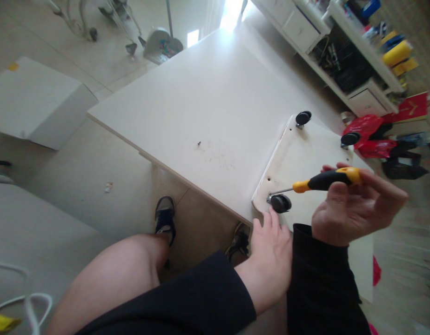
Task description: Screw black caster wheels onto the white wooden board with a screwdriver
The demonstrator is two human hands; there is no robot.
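Observation:
A white cabinet (208, 107) lies on its side on the floor. Its base panel (302, 158) faces me and carries black caster wheels. My right hand (354, 209) is closed round a yellow and black screwdriver (323, 180). The screwdriver's metal tip sits at the plate of the nearest caster (280, 203), at the panel's lower corner. My left hand (271, 251) rests against that corner just below the caster, fingers together and pressed to the panel. Two more casters (303, 117) (350, 138) stand on the far side of the panel.
My bare knee (131, 265) and a dark shoe (165, 216) are below the cabinet. A white box (36, 102) lies on the floor at left. Shelves (354, 60) with tools and yellow items run along the right. A red bag (368, 135) sits by the shelves. White cable (26, 298) curls at bottom left.

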